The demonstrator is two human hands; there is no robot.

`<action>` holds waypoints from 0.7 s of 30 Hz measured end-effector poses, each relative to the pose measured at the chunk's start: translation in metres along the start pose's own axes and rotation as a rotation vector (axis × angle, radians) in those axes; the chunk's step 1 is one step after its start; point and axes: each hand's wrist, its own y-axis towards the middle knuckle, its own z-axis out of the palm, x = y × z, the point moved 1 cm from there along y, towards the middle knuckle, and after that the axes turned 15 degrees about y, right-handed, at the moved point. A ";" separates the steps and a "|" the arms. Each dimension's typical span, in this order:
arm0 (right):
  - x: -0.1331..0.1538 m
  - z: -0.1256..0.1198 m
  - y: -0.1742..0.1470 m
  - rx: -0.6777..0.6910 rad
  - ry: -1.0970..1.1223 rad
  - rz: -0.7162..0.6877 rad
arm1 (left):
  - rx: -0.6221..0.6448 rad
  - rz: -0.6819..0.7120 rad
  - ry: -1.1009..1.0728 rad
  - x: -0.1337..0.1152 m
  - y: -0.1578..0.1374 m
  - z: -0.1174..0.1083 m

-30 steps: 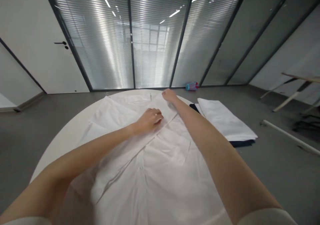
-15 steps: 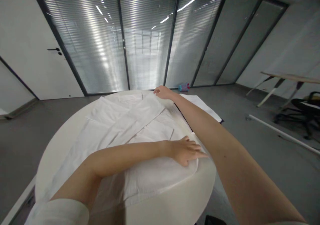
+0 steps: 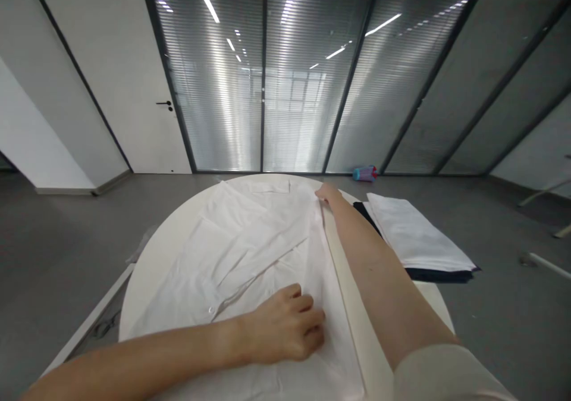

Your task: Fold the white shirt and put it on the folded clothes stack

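Observation:
A white shirt (image 3: 259, 234) lies spread on a round table, its sleeve crossing the body diagonally and a button showing on the cuff. My right hand (image 3: 329, 193) reaches to the shirt's far right corner, fingers pinched on the cloth there. Nearer me, my left hand (image 3: 292, 323) rests on the shirt with its fingers curled into the fabric close to the right side. The fingertips of both hands are partly hidden. Along the right, the shirt's edge runs in a straight line.
The white round tabletop (image 3: 156, 258) shows around the shirt. A stack of folded white and dark cloth (image 3: 419, 234) overhangs the table's right edge. On the floor beyond lies a blue and pink object (image 3: 364, 174), before a glass partition (image 3: 294, 121).
The shirt's right side has been drawn in, leaving a straight edge. My left hand has gone from spread to curled. The view has turned left, showing more of the cloth stack.

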 end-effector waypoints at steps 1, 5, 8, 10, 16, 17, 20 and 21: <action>-0.001 0.006 0.004 0.017 0.002 0.025 | -0.004 -0.020 -0.002 -0.002 -0.005 0.001; 0.006 0.018 0.018 0.040 0.019 0.049 | -0.029 -0.087 -0.022 -0.010 -0.019 0.000; 0.031 0.017 0.026 -0.012 0.009 0.007 | -0.082 -0.148 -0.049 -0.013 -0.030 -0.010; 0.057 0.019 0.029 -0.044 0.001 -0.045 | -0.123 -0.208 -0.053 -0.015 -0.040 -0.017; 0.122 0.060 0.016 0.039 -0.039 -0.194 | -0.150 -0.386 0.029 -0.039 -0.082 -0.006; 0.125 0.069 0.012 0.058 -0.049 -0.205 | -0.156 -0.410 0.035 -0.045 -0.086 -0.001; 0.127 0.088 0.003 0.088 -0.080 -0.233 | -0.210 -0.455 0.060 -0.056 -0.095 0.010; 0.127 0.091 0.002 0.089 -0.088 -0.244 | -0.223 -0.453 0.060 -0.059 -0.096 0.011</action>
